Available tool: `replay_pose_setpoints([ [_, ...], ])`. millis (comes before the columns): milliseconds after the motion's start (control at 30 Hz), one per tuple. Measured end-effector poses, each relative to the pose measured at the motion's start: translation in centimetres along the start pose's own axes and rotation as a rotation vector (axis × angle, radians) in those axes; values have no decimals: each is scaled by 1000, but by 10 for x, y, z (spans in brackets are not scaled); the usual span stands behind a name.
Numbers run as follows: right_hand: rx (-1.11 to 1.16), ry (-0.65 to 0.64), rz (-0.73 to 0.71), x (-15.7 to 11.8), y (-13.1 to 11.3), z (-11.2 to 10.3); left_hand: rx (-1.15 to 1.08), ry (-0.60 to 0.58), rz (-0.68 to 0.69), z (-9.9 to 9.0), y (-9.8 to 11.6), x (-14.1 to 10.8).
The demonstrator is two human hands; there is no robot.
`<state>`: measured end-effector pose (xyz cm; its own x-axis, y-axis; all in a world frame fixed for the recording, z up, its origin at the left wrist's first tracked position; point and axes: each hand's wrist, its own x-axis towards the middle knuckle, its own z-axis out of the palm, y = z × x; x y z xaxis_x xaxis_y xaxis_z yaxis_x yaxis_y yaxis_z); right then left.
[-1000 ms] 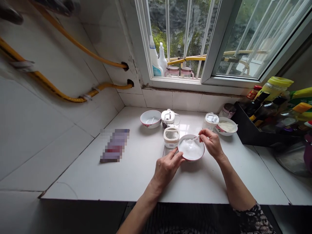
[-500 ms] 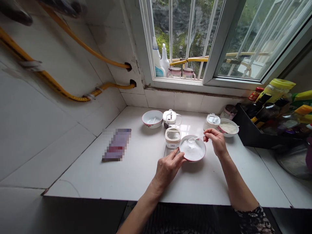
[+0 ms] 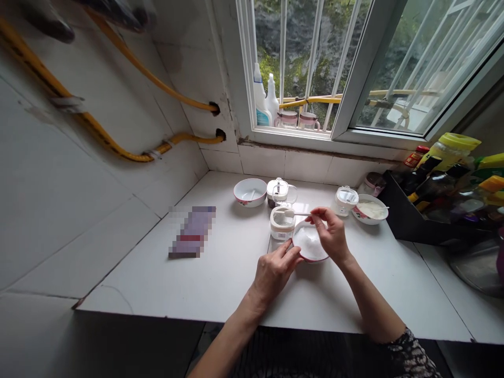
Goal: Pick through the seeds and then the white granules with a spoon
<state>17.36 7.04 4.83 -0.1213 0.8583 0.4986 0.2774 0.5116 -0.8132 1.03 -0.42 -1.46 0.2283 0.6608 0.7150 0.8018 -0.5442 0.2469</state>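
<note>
"What's that at the left end of the counter?"

"A purplish packet [image 3: 191, 231], pixelated; its writing can't be read. Then a flowered bowl [image 3: 250, 203]. Above, on the sill, a spray bottle [image 3: 260, 105] with a blue label, too small to read."

"And the left hand [image 3: 275, 268]?"

"Pinching the near-left rim of the powder bowl [image 3: 314, 261] between thumb and fingers. Just beyond that hand stands the square jar [image 3: 282, 230], touching or nearly touching the bowl. There's a tiny mark on its front, not legible."

"Something's just changed there, hasn't it?"

"The white spoon [image 3: 301, 213]. Half a second ago its head was over the white powder [image 3: 309, 239]; now it's over the jar's top. So I'd say the action has shifted from bowl to jar. Whether it carries powder, I can't tell."

"The right hand [image 3: 331, 233]?"

"Thumb and fingertips closed on the spoon's handle, above the bowl's right side."

"Farther right?"

"A clear-lidded jar [image 3: 347, 202], a second flowered bowl [image 3: 370, 220], then a black crate [image 3: 409, 226] of bottles. I can't make out any brands."
</note>
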Motion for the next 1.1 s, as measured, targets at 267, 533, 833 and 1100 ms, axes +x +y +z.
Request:
replay_pose_setpoints([
  [267,-269,-54,-322,0,-3,-4,-6,25,10,-2,1,2],
  [533,-230,5,24,2,13,-51,22,36,31,-4,1,3],
  [833,-293,-69,61,-2,14,-38,25,39,40,-3,0,2],
  [1100,113,69,288,6,16,-50,14,17,32,-2,0,1],
])
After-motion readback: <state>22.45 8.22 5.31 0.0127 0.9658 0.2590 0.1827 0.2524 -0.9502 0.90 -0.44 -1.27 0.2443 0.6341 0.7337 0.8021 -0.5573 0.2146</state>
